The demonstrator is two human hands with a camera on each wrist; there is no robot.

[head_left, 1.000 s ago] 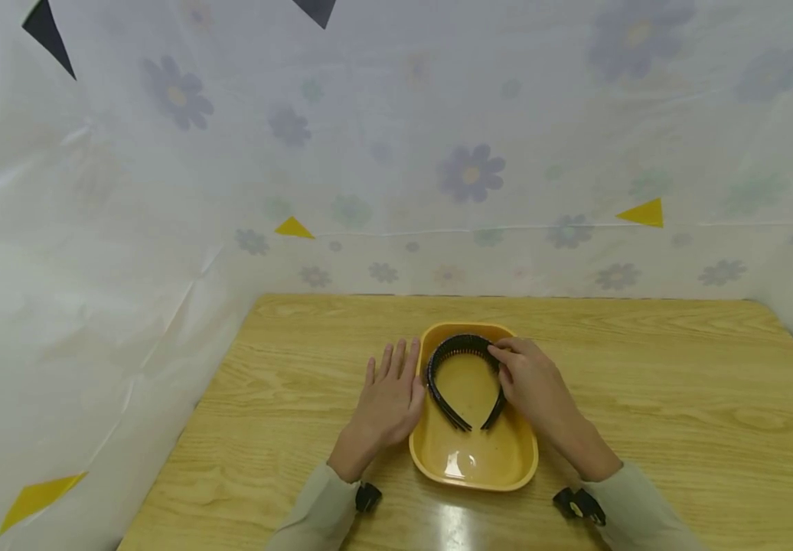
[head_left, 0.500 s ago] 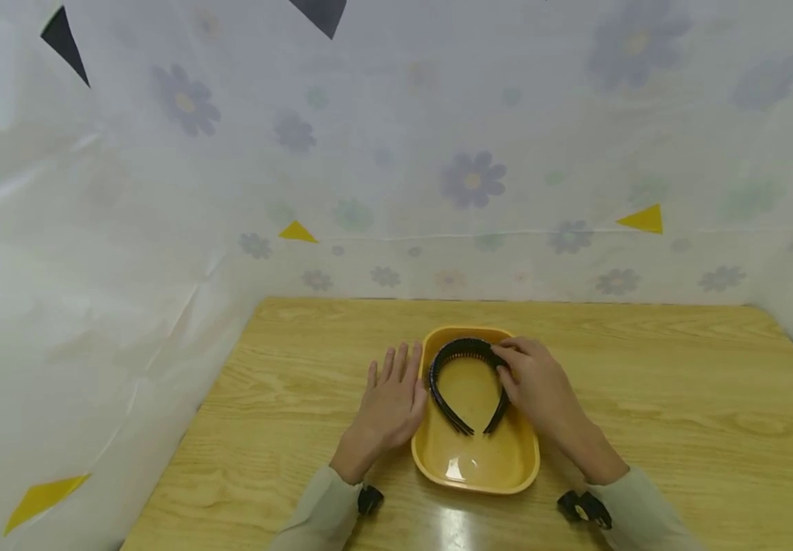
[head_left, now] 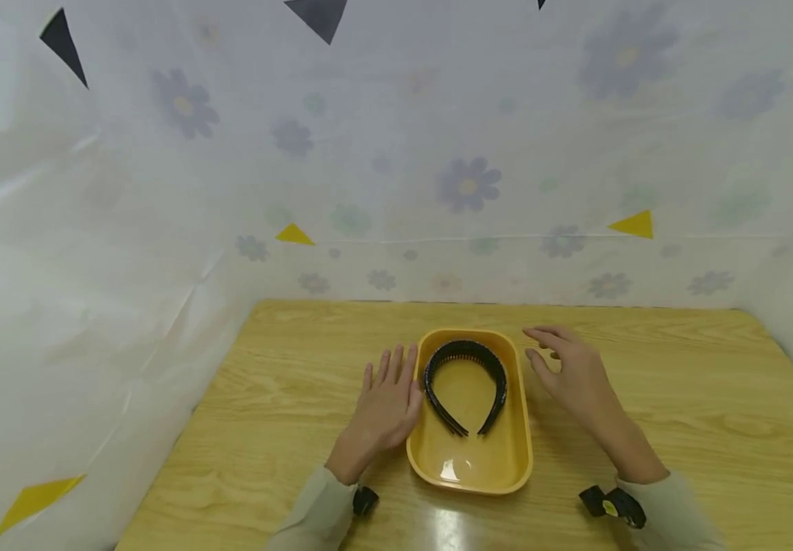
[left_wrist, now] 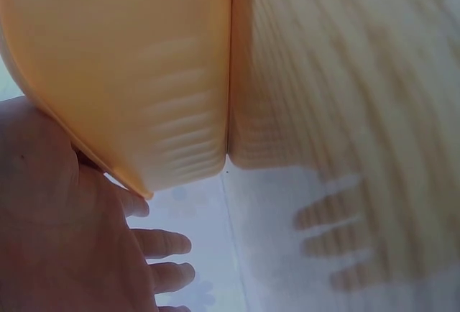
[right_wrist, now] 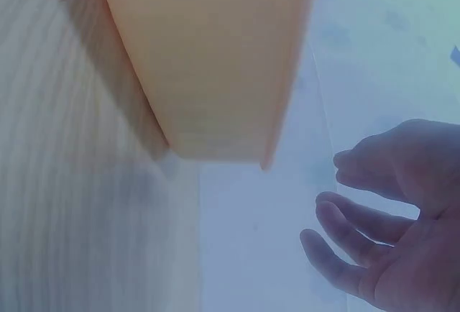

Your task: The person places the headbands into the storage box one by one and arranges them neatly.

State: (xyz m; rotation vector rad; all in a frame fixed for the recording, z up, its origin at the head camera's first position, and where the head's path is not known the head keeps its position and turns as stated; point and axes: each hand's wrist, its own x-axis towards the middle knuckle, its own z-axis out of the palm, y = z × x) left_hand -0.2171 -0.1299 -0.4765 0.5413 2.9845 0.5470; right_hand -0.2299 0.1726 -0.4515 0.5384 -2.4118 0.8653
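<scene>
A black toothed headband (head_left: 500,383) lies in the yellow-orange plastic tray (head_left: 468,486), its arch toward the far end and its tips toward the near end. My left hand (head_left: 384,405) rests against the tray's left rim with fingers straight and spread; in the left wrist view the hand (left_wrist: 65,211) touches the tray's edge (left_wrist: 108,172). Off the tray's right side is my right hand (head_left: 575,375), with bent, relaxed fingers and nothing between them. In the right wrist view that hand (right_wrist: 388,218) appears apart from the tray wall (right_wrist: 215,60).
The tray stands on a wood-grain table (head_left: 300,367). Behind it hangs a pale flower-print sheet (head_left: 383,153) with yellow triangles (head_left: 634,224) and dark ones. A black wrist camera (head_left: 613,505) sits at the right sleeve.
My right hand has let go of the headband and moved right, out past the tray's rim. The headband stays in the tray. The left hand keeps its place at the rim.
</scene>
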